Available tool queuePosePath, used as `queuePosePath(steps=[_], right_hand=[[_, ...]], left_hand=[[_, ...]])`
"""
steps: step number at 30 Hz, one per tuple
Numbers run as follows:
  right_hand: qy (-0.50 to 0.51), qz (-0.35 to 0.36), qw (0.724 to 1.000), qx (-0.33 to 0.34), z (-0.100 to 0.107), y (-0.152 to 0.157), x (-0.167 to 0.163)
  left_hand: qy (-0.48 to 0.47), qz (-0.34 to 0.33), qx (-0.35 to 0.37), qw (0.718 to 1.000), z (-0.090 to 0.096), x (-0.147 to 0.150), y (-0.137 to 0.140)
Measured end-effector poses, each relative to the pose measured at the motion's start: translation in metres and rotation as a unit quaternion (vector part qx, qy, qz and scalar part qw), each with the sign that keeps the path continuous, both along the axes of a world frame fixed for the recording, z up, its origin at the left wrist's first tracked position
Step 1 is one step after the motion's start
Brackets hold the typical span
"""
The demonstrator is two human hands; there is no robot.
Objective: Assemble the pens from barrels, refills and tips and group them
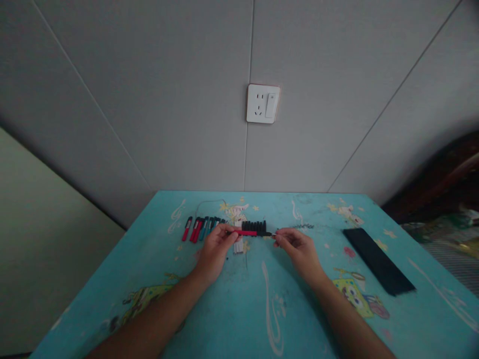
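Note:
My left hand is closed round the back end of a red pen with a black front part, held level above the table. At the pen's tip, the fingers of my right hand are pinched on a thin, pale piece too small to name. Just behind the pen, several short black parts lie in a row. Under my left fingertips is a bundle of thin white sticks, partly hidden by the pen. Red and teal pen barrels with dark ends lie left of it, some covered by my left hand.
A light-blue table cover with cartoon prints spreads beneath everything. On the right lies a long black flat piece. Tiny coiled pieces lie behind my right hand. The grey wall with a socket rises behind the table.

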State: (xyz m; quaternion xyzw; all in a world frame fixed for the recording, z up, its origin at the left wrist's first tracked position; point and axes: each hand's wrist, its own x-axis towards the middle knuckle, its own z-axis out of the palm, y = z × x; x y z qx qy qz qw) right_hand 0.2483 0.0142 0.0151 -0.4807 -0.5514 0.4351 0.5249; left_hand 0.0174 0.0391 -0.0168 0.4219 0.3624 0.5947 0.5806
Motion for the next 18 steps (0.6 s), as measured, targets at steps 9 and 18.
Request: queuePosePath(steps=[9,18], right_hand=[[-0.028,0.012,0.999,-0.012,-0.004,-0.001,-0.001],[-0.138,-0.003,0.990,0.012,-0.008,-0.001,-0.003]], left_hand=[[0.055,-0.010,0.040,0.998,0.006,-0.001,-0.003],[0.061,0.011,0.052,0.997,0.015,0.002,-0.010]])
